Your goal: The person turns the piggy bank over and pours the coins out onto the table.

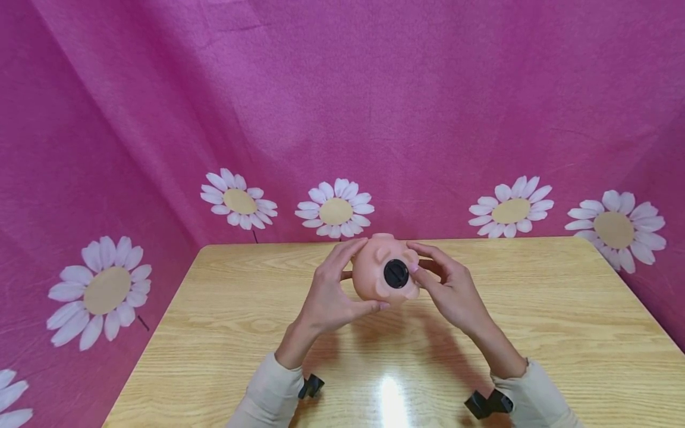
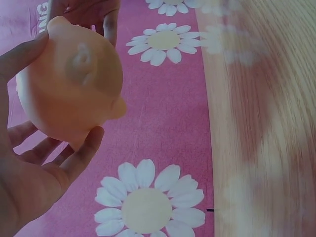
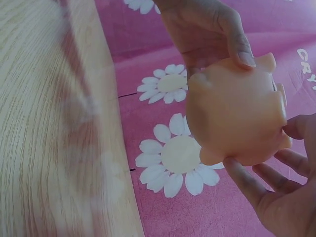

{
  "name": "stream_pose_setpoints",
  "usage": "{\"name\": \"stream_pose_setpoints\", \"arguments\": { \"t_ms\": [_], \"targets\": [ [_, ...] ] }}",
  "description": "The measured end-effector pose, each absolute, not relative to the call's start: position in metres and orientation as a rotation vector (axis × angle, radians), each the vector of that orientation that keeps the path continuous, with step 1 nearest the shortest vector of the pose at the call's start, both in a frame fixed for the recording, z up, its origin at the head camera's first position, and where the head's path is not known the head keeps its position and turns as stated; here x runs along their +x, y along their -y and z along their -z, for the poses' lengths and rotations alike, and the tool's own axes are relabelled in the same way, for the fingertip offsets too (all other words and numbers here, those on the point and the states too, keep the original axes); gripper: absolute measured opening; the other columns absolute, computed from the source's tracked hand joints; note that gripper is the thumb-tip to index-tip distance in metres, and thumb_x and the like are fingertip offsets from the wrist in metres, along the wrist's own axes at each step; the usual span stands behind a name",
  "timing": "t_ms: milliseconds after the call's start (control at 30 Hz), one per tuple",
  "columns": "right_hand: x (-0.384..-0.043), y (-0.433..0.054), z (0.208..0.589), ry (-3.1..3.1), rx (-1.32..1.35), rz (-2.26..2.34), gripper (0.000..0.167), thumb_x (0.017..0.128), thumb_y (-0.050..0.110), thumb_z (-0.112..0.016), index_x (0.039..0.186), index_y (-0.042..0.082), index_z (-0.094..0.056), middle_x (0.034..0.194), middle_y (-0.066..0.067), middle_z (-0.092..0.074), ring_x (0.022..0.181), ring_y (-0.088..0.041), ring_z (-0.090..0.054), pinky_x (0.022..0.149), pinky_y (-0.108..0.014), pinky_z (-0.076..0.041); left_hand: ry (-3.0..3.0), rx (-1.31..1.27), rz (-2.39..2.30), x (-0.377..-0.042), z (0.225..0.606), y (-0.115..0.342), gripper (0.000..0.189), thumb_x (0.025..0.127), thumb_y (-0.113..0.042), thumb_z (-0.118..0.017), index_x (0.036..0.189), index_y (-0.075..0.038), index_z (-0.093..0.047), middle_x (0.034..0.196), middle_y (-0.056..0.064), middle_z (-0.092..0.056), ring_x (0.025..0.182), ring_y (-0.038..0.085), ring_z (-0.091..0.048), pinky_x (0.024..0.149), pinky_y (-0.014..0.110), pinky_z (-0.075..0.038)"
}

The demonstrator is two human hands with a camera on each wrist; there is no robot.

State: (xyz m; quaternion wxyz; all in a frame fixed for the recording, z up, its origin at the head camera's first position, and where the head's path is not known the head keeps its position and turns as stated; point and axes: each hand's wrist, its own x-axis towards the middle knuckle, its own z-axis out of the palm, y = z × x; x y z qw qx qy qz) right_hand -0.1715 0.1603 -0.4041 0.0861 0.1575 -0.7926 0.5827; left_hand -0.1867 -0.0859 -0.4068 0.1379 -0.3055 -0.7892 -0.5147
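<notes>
A round pink piggy bank (image 1: pixel 368 274) is held up over the table between both hands, its underside with stubby feet turned toward the head camera. A black round plug (image 1: pixel 396 274) sits in that underside. My left hand (image 1: pixel 330 297) grips the bank's left side, thumb below and fingers above. My right hand (image 1: pixel 455 296) holds the other side, its thumb tip at the plug's right edge. In the left wrist view a small curled tail (image 2: pixel 84 60) shows on the bank's surface. The right wrist view shows the bank's smooth side (image 3: pixel 239 116) between the hands.
Under the hands lies a light wood table (image 1: pixel 241 321), with a bright glare spot near its front. A magenta cloth (image 1: pixel 407 107) printed with white daisies hangs behind and at both sides. Black wrist mounts (image 1: pixel 312 386) stick out from the beige sleeves (image 1: pixel 273 389).
</notes>
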Motion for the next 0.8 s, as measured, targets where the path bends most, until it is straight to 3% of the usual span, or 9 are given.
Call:
{"name": "stream_pose_setpoints", "arguments": {
  "t_ms": [433, 633, 800],
  "targets": [
    [-0.1704, -0.1584, 0.4048, 2.310, 0.504, -1.609, 0.040, 0.100, 0.005, -0.074, 0.139, 0.006, -0.069, 0.134, -0.015, -0.074, 0.115, 0.008, -0.067, 0.087, -0.018, -0.063, 2.312, -0.889, 1.400, -0.1869, 0.4058, 0.0901, 0.101, 0.066, -0.025, -0.103, 0.154, -0.014, -0.055, 0.152, 0.005, -0.056, 0.135, 0.023, -0.059, 0.091, 0.037, -0.066],
    [-0.1706, -0.1596, 0.4058, 2.227, 0.561, -1.524, 0.042, 0.093, -0.003, -0.079, 0.134, 0.001, -0.070, 0.131, -0.015, -0.072, 0.119, 0.003, -0.066, 0.087, -0.018, -0.063, 2.338, -0.869, 1.363, -0.1870, 0.4050, 0.0911, 0.101, 0.066, -0.028, -0.102, 0.154, -0.013, -0.055, 0.151, 0.005, -0.056, 0.134, 0.023, -0.060, 0.092, 0.035, -0.065],
    [-0.1695, -0.1597, 0.4047, 2.184, 0.591, -1.511, 0.042, 0.089, -0.009, -0.080, 0.130, -0.004, -0.071, 0.125, -0.017, -0.072, 0.115, 0.001, -0.067, 0.086, -0.019, -0.064, 2.350, -0.841, 1.354, -0.1874, 0.4058, 0.0920, 0.101, 0.066, -0.028, -0.102, 0.155, -0.016, -0.055, 0.151, 0.005, -0.055, 0.133, 0.023, -0.060, 0.097, 0.040, -0.064]
  ]
}}
